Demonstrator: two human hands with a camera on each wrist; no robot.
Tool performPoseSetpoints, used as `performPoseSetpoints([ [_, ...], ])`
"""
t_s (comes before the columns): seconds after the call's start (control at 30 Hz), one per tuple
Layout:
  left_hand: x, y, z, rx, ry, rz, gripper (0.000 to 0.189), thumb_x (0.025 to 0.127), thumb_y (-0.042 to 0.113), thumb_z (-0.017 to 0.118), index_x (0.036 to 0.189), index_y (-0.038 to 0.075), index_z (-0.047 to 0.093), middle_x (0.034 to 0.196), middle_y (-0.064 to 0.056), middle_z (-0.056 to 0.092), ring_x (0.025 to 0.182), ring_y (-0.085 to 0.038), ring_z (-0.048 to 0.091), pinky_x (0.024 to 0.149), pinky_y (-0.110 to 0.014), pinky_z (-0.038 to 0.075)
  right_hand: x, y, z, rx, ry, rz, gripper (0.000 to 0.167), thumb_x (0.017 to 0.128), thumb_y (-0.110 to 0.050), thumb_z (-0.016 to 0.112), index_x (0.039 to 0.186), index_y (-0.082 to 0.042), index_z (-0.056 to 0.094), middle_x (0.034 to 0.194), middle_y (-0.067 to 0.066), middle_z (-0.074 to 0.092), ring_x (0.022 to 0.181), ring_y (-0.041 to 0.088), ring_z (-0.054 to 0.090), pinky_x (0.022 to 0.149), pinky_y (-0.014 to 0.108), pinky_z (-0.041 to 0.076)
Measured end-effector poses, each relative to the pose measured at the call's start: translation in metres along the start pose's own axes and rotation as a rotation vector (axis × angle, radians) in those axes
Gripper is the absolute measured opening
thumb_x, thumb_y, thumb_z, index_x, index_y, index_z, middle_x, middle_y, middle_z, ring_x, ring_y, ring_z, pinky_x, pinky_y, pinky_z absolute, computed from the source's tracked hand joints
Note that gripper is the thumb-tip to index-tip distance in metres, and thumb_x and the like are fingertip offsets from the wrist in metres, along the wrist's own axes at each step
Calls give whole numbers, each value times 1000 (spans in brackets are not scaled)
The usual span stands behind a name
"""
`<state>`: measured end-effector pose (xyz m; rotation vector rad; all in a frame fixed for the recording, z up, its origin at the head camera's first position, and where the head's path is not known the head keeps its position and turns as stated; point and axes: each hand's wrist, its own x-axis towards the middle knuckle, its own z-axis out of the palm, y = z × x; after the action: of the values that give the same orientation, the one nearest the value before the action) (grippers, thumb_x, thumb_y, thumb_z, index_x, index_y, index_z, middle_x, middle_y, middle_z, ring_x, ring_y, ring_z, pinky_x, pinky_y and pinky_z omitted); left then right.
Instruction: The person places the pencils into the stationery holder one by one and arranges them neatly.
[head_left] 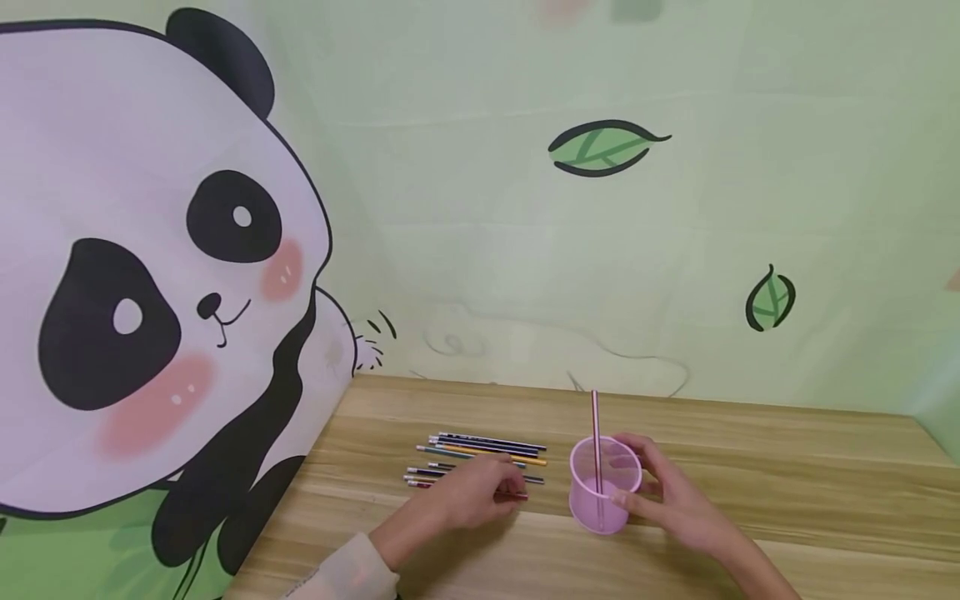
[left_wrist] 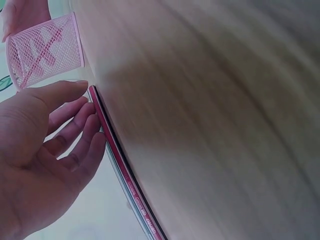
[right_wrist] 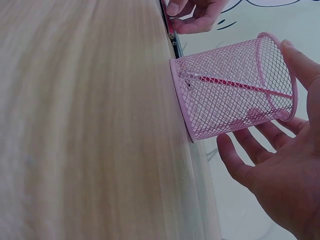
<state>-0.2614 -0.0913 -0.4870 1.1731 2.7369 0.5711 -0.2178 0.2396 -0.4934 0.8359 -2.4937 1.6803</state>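
The cup stood upright on the table with one pencil in it. The right hand curved loosely round its right side, thumb at the rim. To the cup's left, the left hand was half curled, fingertips at the near end of a red pencil; I couldn't tell whether it had a real pinch on it. More pencils lay close together there, some partly hidden by that hand.

A hold so near the tip, I thought, could let the red pencil swivel or slip. Its neighbours lay close enough to be dragged or rolled along. And the cup looked light: a pencil knocking its rim might tip it, should the right hand slacken.
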Motion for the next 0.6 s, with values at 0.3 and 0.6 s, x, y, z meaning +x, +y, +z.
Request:
performPoseSetpoints([
  [0.3, -2, 3, 3, 4, -13, 17, 15, 91, 5, 78, 95, 19, 73, 90, 13, 66, 82, 3, 58, 75, -11, 48, 0, -2, 0, -2, 4, -59, 67, 98, -5, 75, 155, -3, 41, 145, 23, 56, 132, 26, 58, 99, 50, 58],
  [0.6, -6, 4, 3, 107, -31, 32, 12, 94, 12, 80, 94, 23, 75, 93, 17, 60, 82, 5, 53, 75, -11, 46, 2, -1, 2, 25, 3, -12, 69, 97, -7, 76, 155, -3, 40, 147, 23, 55, 133, 33, 56, 101, 46, 57],
])
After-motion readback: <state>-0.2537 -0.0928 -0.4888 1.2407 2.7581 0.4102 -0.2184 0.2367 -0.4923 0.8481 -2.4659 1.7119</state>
